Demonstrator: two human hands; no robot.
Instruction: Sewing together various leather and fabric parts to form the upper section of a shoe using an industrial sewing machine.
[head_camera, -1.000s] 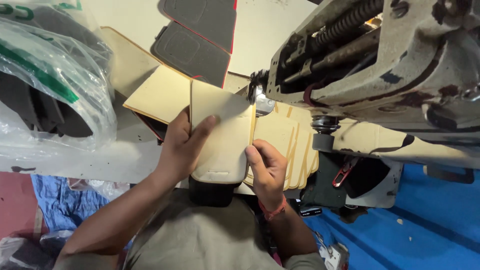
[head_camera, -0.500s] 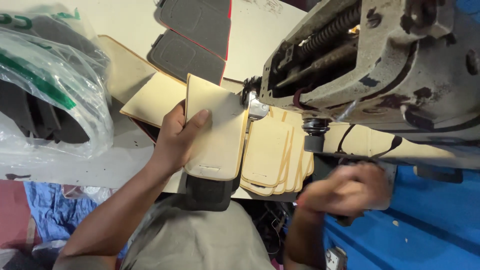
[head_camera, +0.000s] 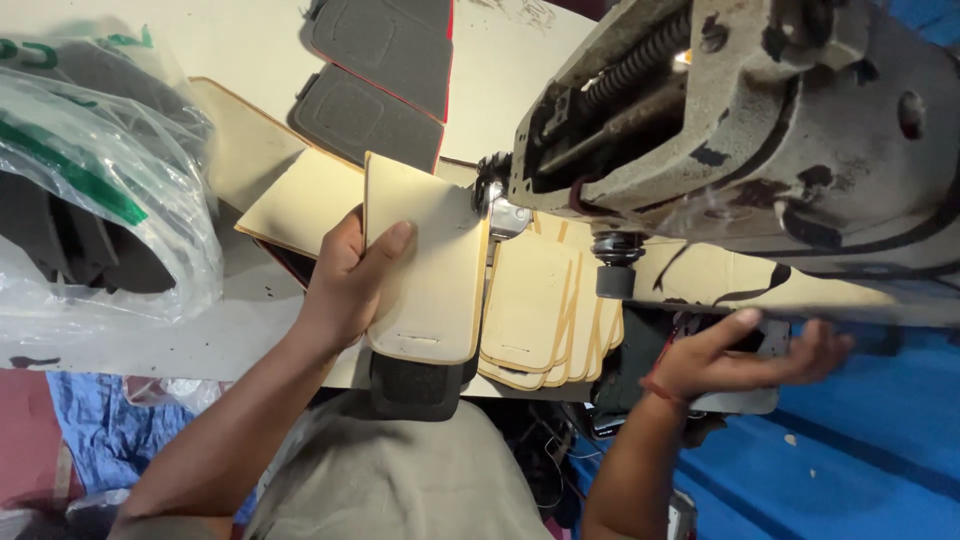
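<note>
My left hand (head_camera: 352, 280) grips a tan, rounded-end leather-like piece (head_camera: 430, 270), thumb on top, and holds it flat against the needle area (head_camera: 497, 205) of a worn grey sewing machine (head_camera: 760, 150). A dark grey padded piece (head_camera: 415, 385) sticks out beneath it. My right hand (head_camera: 745, 355), with a red thread at the wrist, is off to the right under the machine's body. Its fingers are spread against the underside by a pale plate (head_camera: 740, 402), and it holds nothing.
A fanned stack of tan pieces (head_camera: 545, 320) lies under the machine head. Dark grey pieces with red edges (head_camera: 385, 70) and larger tan sheets (head_camera: 295, 200) lie on the white table (head_camera: 150, 335). A plastic bag (head_camera: 95, 190) of dark parts stands left. Blue cloth (head_camera: 880, 440) hangs right.
My right hand has left the tan piece and swung right, under the machine body. My left hand has kept hold of the piece at the needle.
</note>
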